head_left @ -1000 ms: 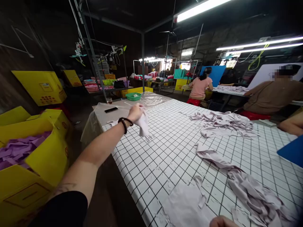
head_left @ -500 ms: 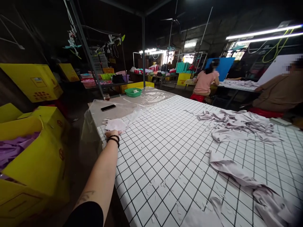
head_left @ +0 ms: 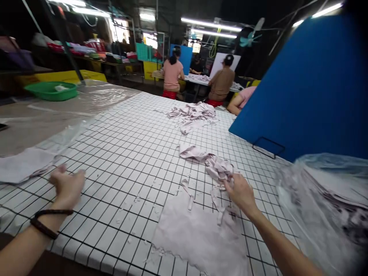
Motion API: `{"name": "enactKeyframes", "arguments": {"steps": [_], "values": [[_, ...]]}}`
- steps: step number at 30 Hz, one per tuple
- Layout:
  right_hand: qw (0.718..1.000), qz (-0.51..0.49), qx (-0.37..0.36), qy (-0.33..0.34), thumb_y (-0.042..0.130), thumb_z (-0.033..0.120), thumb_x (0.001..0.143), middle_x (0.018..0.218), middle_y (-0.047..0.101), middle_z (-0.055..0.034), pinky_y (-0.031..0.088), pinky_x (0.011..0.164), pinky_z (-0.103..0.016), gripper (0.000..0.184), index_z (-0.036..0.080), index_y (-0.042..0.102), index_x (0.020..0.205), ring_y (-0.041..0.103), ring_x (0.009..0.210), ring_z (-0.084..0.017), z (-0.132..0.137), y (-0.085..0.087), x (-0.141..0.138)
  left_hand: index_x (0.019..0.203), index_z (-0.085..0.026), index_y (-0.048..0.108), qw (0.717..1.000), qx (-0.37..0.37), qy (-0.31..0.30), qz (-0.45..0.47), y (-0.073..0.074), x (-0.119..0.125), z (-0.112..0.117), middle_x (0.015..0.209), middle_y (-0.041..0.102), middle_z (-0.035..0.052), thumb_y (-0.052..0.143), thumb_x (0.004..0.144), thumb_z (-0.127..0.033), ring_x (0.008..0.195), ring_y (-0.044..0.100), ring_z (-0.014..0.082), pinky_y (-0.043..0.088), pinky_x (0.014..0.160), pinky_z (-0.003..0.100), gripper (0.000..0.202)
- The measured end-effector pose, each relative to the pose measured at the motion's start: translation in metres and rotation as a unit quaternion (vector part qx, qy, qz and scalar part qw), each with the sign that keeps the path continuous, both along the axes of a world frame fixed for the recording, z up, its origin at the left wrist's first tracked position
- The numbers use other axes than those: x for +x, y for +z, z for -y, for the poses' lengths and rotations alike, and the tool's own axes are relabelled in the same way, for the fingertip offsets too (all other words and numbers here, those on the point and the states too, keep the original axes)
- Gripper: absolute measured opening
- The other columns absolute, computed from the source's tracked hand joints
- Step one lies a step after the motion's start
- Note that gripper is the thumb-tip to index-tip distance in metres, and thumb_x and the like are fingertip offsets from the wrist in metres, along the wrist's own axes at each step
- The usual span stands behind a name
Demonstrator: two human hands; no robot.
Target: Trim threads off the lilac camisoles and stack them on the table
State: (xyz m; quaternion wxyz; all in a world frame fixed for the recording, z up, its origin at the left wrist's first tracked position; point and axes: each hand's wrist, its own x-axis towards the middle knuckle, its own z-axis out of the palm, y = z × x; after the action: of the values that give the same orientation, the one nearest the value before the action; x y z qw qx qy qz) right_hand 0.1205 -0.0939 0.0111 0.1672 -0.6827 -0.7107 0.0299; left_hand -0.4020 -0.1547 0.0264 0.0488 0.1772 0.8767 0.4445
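Note:
My left hand (head_left: 67, 186), slightly blurred, hovers over the left side of the checked tablecloth with thumb and fingers apart and nothing in it. Just beyond it lies a flat stack of pale fabric pieces (head_left: 24, 164). My right hand (head_left: 240, 193) has its fingers closed on the near end of a crumpled pale pink-grey fabric length (head_left: 217, 165). Spread flat below that hand is a pale camisole-like garment (head_left: 198, 234) with thin straps. Its lower right part runs close to my right forearm.
A heap of the same fabric (head_left: 195, 113) lies farther back. At right stand a blue board (head_left: 310, 88) and a clear plastic bag (head_left: 299, 214) of folded fabric. A green basin (head_left: 53, 91) sits at back left. Several people work beyond the table.
The view has swung right. My left hand has let go of the fabric stack and opened. My right hand has come into view, holding the crumpled fabric.

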Motion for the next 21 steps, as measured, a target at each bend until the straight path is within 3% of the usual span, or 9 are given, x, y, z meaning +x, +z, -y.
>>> {"name": "enactKeyframes", "arguments": {"steps": [2, 4, 7, 10, 13, 17, 19, 21], "values": [[1.000, 0.005, -0.005, -0.019, 0.047, 0.044, 0.086, 0.108, 0.058, -0.0123, 0.043, 0.076, -0.040, 0.037, 0.018, 0.051, 0.112, 0.055, 0.097, -0.028, -0.014, -0.008, 0.012, 0.115, -0.028, 0.051, 0.978, -0.045, -0.197, 0.058, -0.011, 0.046, -0.004, 0.097, 0.058, -0.0047, 0.060, 0.076, -0.024, 0.077, 0.056, 0.0129, 0.050, 0.067, 0.026, 0.041], [0.999, -0.014, -0.037, -0.002, 0.047, 0.046, 0.086, 0.111, 0.058, -0.0113, 0.043, 0.077, -0.038, 0.041, 0.020, 0.049, 0.118, 0.056, 0.096, -0.026, -0.025, -0.012, 0.013, 0.103, -0.024, 0.061, 0.928, -0.045, -0.365, 0.064, -0.016, 0.097, -0.013, 0.097, 0.062, -0.0003, 0.057, 0.077, -0.026, 0.081, 0.059, 0.0157, 0.050, 0.066, 0.026, 0.027], [1.000, -0.016, -0.013, 0.001, 0.047, 0.045, 0.087, 0.115, 0.055, -0.0111, 0.039, 0.082, -0.041, 0.041, 0.022, 0.049, 0.121, 0.054, 0.099, -0.026, -0.041, -0.011, 0.008, 0.093, -0.020, 0.065, 0.855, 0.029, -0.518, 0.018, -0.014, 0.175, -0.038, 0.102, 0.062, 0.0052, 0.055, 0.075, -0.024, 0.085, 0.061, 0.0173, 0.051, 0.073, 0.028, 0.021], [0.999, -0.036, 0.002, 0.030, 0.056, 0.036, 0.081, 0.117, 0.054, -0.0110, 0.035, 0.089, -0.045, 0.026, 0.021, 0.061, 0.103, 0.048, 0.109, -0.029, -0.061, 0.002, 0.010, 0.093, -0.019, 0.066, 0.810, 0.075, -0.581, 0.014, -0.007, 0.244, -0.072, 0.104, 0.061, 0.0073, 0.054, 0.075, -0.021, 0.085, 0.061, 0.0173, 0.051, 0.076, 0.031, 0.022], [0.983, -0.171, -0.042, 0.054, 0.057, 0.031, 0.078, 0.102, 0.060, -0.0090, 0.039, 0.084, -0.041, 0.016, 0.017, 0.063, 0.083, 0.052, 0.100, -0.026, -0.076, 0.025, 0.027, 0.100, -0.018, 0.065, 0.777, 0.139, -0.612, 0.055, 0.001, 0.303, -0.104, 0.109, 0.060, 0.0104, 0.057, 0.075, -0.017, 0.090, 0.060, 0.0181, 0.050, 0.081, 0.033, 0.027], [0.910, -0.385, -0.072, 0.136, 0.055, 0.035, 0.079, 0.082, 0.061, -0.0031, 0.045, 0.069, -0.030, 0.020, 0.016, 0.058, 0.087, 0.056, 0.075, -0.016, -0.071, 0.056, 0.059, 0.120, -0.017, 0.057, 0.735, 0.165, -0.641, 0.148, 0.019, 0.360, -0.130, 0.122, 0.055, 0.0138, 0.060, 0.078, -0.024, 0.097, 0.058, 0.0184, 0.048, 0.084, 0.033, 0.042], [0.868, -0.452, -0.085, 0.185, 0.060, 0.033, 0.076, 0.081, 0.061, -0.0019, 0.046, 0.068, -0.029, 0.020, 0.016, 0.056, 0.087, 0.056, 0.073, -0.015, -0.058, 0.065, 0.071, 0.126, -0.019, 0.052, 0.690, 0.147, -0.679, 0.204, 0.030, 0.380, -0.136, 0.117, 0.059, 0.0121, 0.060, 0.079, -0.029, 0.096, 0.059, 0.0182, 0.049, 0.082, 0.032, 0.049], [0.860, -0.458, -0.084, 0.208, 0.062, 0.031, 0.076, 0.085, 0.061, -0.0025, 0.047, 0.070, -0.030, 0.018, 0.017, 0.056, 0.085, 0.057, 0.075, -0.015, -0.043, 0.070, 0.078, 0.122, -0.020, 0.056, 0.638, 0.099, -0.728, 0.231, 0.038, 0.394, -0.138, 0.101, 0.065, 0.0077, 0.063, 0.076, -0.032, 0.087, 0.061, 0.0172, 0.049, 0.075, 0.029, 0.049]]}}
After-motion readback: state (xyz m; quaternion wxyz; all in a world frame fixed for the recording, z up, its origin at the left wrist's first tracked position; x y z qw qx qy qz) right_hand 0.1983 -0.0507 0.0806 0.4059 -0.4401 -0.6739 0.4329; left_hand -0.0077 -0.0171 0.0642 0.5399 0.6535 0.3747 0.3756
